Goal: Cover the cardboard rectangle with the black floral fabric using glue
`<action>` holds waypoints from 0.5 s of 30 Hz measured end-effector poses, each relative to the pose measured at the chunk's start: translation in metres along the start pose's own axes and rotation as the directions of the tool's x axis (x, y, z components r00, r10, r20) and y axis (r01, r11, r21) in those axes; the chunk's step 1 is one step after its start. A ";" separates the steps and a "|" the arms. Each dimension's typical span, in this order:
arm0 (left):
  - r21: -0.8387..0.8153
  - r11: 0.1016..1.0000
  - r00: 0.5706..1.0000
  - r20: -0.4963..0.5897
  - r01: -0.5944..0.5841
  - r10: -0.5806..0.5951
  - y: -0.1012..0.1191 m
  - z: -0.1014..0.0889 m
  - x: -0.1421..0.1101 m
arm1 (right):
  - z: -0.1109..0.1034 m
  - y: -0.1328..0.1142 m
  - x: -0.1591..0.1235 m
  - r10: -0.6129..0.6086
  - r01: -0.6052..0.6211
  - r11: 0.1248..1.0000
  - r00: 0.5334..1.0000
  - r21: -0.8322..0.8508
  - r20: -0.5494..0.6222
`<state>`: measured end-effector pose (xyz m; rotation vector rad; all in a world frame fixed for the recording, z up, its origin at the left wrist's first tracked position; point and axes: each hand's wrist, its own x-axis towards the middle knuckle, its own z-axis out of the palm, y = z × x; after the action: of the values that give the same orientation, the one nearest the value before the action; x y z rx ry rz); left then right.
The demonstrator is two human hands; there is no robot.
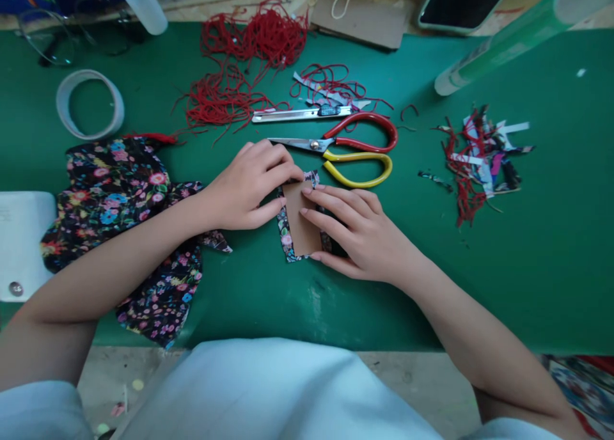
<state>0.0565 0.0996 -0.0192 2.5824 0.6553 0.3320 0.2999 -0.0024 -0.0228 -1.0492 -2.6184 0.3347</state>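
Note:
A small brown cardboard rectangle (301, 226) lies on a slightly larger piece of black floral fabric (286, 238), whose margin shows around it. My left hand (256, 184) has bent fingers at the top left corner, the index fingertip on the upper edge and the thumb against the left edge. My right hand (357, 232) lies over the right side, its fingers spread with tips on the cardboard and its thumb at the lower edge. The fabric under the right fingers is partly hidden. Just above the hands lie scissors (314, 144) with one red and one yellow handle.
A utility knife (302, 114) lies behind the scissors, near red yarn (254, 37). Floral cloth (119, 197) spreads under my left forearm beside a white box (23, 242). A tape roll (64, 117), scraps (480, 155), a green-and-clear tube (508, 43) and a phone (463, 2) surround the work.

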 end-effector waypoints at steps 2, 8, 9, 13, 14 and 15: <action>-0.004 1.000 1.000 -0.001 0.003 -0.003 0.000 0.000 0.000 | 0.000 0.000 0.000 -0.001 0.001 1.000 1.000 0.006 -0.003; -0.011 1.000 1.000 -0.006 0.003 -0.003 0.000 0.001 0.000 | -0.001 0.001 0.000 0.011 -0.011 0.999 1.000 0.032 0.016; -0.013 1.000 1.000 -0.002 0.006 -0.006 -0.001 0.001 0.000 | -0.001 0.001 0.000 0.011 -0.011 0.999 1.000 0.031 0.015; -0.010 1.000 1.000 0.000 0.003 -0.003 -0.001 0.001 -0.001 | -0.001 0.000 0.001 0.007 -0.008 1.000 1.000 0.024 0.011; -0.008 1.000 1.000 -0.002 0.000 0.000 -0.001 0.002 -0.001 | -0.001 0.000 0.001 0.008 -0.009 1.000 1.000 0.025 0.013; -0.008 1.000 1.000 -0.004 -0.002 0.001 -0.001 0.002 -0.001 | -0.002 0.000 0.001 0.010 -0.010 1.000 1.000 0.027 0.014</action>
<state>0.0557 0.0997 -0.0215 2.5755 0.6522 0.3396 0.3000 -0.0014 -0.0213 -1.0556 -2.6140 0.3796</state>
